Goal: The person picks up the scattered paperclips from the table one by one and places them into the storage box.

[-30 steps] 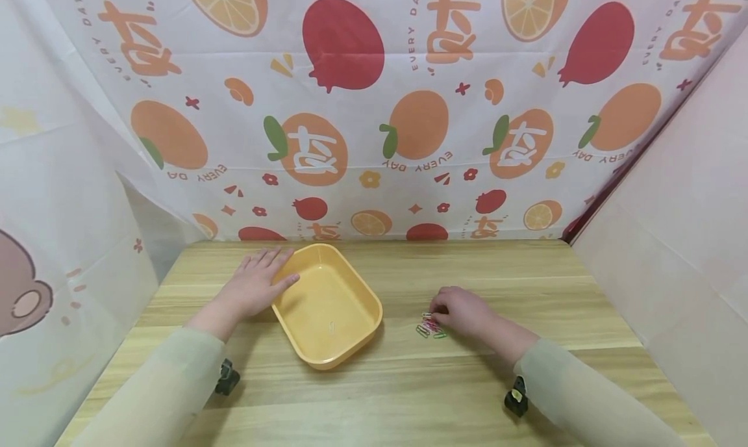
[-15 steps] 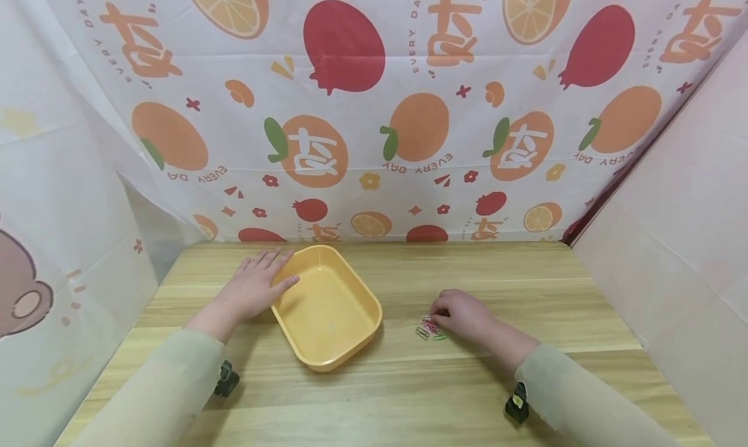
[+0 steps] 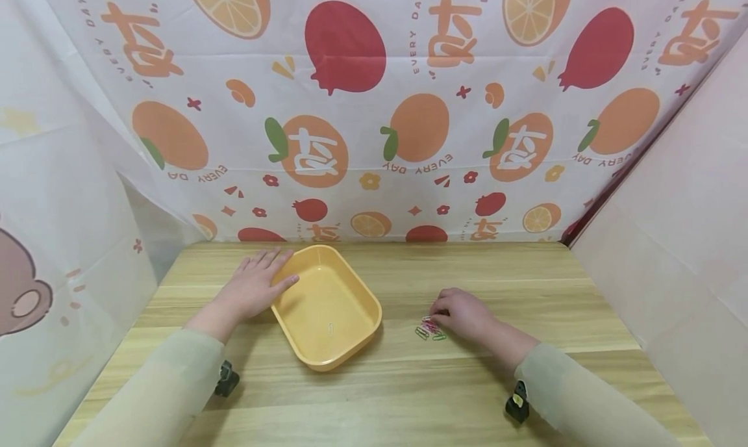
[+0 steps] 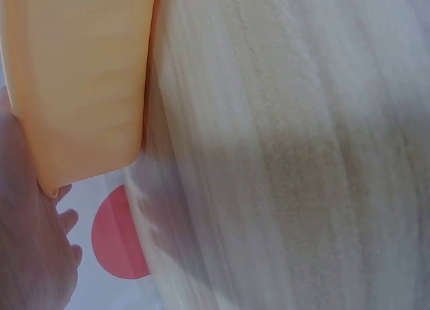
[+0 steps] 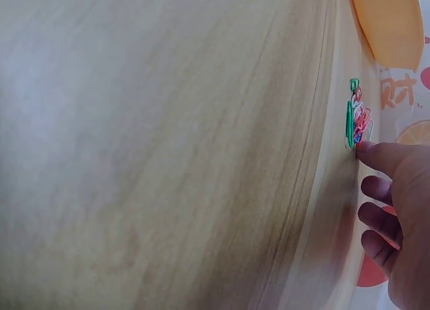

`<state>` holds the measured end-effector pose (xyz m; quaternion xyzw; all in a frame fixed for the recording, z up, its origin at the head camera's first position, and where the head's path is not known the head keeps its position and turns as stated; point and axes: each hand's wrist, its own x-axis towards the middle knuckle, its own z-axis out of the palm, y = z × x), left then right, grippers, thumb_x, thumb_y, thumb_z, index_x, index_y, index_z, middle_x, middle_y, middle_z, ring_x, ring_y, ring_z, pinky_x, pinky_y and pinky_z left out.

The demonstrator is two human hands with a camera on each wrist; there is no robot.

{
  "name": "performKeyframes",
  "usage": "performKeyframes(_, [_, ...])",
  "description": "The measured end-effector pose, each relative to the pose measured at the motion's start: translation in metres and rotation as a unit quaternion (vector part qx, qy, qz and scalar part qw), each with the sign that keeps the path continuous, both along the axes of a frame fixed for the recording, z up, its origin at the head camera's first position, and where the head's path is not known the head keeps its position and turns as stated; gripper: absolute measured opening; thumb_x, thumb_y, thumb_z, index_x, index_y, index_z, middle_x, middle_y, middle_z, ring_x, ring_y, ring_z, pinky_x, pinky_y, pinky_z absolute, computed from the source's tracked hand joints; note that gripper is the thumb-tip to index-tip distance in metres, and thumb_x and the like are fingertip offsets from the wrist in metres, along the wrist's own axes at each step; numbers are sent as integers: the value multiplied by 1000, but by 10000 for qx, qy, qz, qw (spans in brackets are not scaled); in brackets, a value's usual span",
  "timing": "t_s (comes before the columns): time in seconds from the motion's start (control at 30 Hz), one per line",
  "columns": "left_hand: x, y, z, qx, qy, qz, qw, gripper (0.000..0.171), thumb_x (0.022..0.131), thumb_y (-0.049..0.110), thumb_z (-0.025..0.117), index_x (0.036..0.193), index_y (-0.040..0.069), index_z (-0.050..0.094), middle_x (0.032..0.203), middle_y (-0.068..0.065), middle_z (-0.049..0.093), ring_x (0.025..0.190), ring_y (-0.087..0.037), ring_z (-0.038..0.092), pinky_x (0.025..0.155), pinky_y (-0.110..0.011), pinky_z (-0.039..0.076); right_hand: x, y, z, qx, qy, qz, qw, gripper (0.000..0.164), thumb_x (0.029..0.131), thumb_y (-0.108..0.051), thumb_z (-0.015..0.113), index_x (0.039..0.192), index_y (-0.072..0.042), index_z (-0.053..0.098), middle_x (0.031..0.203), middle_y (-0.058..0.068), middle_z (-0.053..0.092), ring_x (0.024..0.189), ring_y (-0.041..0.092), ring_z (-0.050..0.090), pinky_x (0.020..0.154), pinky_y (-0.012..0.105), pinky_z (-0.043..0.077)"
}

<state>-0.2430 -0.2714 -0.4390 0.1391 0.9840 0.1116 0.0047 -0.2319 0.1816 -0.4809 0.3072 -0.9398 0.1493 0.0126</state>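
My left hand (image 3: 251, 290) rests on the left rim of a yellow plastic tray (image 3: 345, 291), fingers extended near its far corner and thumb reaching over the inside. In the left wrist view, fingers (image 4: 69, 220) show past the tray's outer wall (image 4: 87, 88). One pale paper clip (image 3: 330, 330) lies on the tray floor. To the right, my right hand (image 3: 464, 312) has bent fingers, its tips down at a small pile of coloured paper clips (image 3: 430, 328). In the right wrist view a fingertip touches the clips (image 5: 359, 115); whether one is pinched is hidden.
The wooden table (image 3: 397, 395) extends around the tray and the clips. A fruit-print cloth (image 3: 374, 109) hangs along the back edge, with pale cloth walls at left and right. A small black device (image 3: 517, 403) is worn at each wrist.
The view shifts very slightly. Both hands, the tray and the paper clips stay practically in place.
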Motion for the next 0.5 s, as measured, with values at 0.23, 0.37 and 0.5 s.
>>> performKeyframes(0.23, [-1,-1,-3,-32,33,-11,10000,82,98,69,27,159,13,23,161,-25,18,145,-50,16,116,-67,5,0,-1,4,-142,79,-98,9998,4,90,-26,74,91,-25,78,87,-16,62,87,7,58,81,32,53])
performKeyframes(0.37, [-1,-1,-2,-10,40,-18,10000,82,99,69,27,158,12,24,161,-26,19,145,-51,16,116,-67,6,-2,-1,6,-170,151,-157,9996,4,90,-26,75,90,-25,78,87,-16,63,86,7,58,80,32,53])
performKeyframes(0.5, [0,0,-1,-4,38,-20,10000,82,99,68,28,158,12,24,160,-26,20,145,-51,16,116,-67,6,-6,-1,7,-88,243,-96,9996,5,90,-27,75,91,-24,79,87,-16,63,86,7,58,79,30,53])
